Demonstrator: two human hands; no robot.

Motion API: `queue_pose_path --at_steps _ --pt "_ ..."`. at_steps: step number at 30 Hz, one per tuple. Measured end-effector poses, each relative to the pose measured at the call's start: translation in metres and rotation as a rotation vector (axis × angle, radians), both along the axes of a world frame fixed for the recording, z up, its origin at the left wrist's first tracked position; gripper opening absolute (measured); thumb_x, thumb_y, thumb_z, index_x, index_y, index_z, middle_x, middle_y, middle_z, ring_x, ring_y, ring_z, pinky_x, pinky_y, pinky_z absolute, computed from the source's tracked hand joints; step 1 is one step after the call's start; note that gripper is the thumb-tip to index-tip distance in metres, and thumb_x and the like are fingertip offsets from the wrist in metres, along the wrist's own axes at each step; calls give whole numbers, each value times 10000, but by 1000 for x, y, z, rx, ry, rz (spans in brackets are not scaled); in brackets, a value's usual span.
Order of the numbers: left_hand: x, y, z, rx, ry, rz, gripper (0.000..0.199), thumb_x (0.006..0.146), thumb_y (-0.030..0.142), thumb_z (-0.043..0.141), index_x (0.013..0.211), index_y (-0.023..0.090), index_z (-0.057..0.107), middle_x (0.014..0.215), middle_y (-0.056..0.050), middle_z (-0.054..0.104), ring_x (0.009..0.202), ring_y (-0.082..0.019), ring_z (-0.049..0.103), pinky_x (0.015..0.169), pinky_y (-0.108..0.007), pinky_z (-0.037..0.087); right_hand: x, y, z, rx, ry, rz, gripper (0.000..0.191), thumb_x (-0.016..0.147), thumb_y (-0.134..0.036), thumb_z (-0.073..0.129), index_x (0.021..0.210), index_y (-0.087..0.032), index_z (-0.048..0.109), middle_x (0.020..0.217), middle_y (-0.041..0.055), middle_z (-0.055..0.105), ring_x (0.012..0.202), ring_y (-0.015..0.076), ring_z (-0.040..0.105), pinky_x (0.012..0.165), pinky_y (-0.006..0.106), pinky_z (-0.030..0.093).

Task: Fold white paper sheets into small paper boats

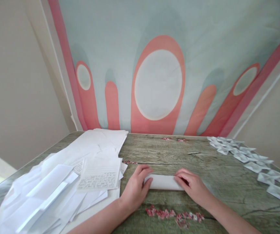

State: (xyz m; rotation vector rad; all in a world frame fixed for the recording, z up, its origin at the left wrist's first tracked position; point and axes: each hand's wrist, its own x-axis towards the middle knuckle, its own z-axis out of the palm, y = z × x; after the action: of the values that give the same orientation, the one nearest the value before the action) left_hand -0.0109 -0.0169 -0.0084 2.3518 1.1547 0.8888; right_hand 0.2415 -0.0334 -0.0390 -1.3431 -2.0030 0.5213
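Note:
A white folded paper strip (165, 182) lies lengthwise across the middle of the wood-patterned table (159, 156), near its front. My left hand (138, 185) grips the strip's left end, thumb at the near side and fingers curled over the far side. At the other end, my right hand (192, 183) pinches the strip between thumb and fingers. Both fingertips partly cover the strip's ends. Whether the strip has several layers I cannot tell.
Loose white papers (49, 191) and a handwritten sheet (99, 177) pile up on the left, beneath a larger paper stack (103, 138) at the back. Rows of folded paper pieces (254, 167) line the right edge. A patterned cloth (120, 48) hangs behind the table.

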Motion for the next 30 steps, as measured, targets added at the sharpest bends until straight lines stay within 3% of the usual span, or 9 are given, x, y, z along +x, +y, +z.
queue_pose_path --at_steps 3,8,15,26,30 --pt "5 -17 8 218 230 -109 284 883 181 415 1117 246 563 1278 -57 486 1255 -244 342 1040 -471 259 -1 1 -2 3 4 -8 303 905 -356 397 774 -191 614 804 45 613 761 169 584 702 279 457" --pt "13 -37 6 169 493 -293 573 870 508 403 1353 209 329 1437 -69 280 1331 -260 186 1091 -483 132 -1 1 -1 32 7 -13 282 897 -332 414 778 -190 627 818 51 626 765 169 586 718 286 462" --pt "10 -35 1 20 485 -320 651 868 576 323 1387 189 261 1446 -97 244 1333 -279 170 1089 -487 115 0 2 -2 26 -8 -15 255 883 -315 431 772 -196 628 821 45 629 758 166 596 702 272 467" --pt "9 -35 -2 2 465 -310 632 881 558 307 1396 198 235 1454 -84 227 1334 -267 170 1093 -462 129 1 2 -4 13 -31 -50 236 892 -319 415 783 -196 584 813 34 578 739 160 566 693 274 450" --pt "10 -35 0 -29 481 -310 642 881 578 272 1399 202 223 1461 -72 209 1339 -259 152 1095 -455 115 0 1 -5 -5 -42 -65 219 886 -337 423 868 -198 591 863 37 572 667 144 545 647 275 448"
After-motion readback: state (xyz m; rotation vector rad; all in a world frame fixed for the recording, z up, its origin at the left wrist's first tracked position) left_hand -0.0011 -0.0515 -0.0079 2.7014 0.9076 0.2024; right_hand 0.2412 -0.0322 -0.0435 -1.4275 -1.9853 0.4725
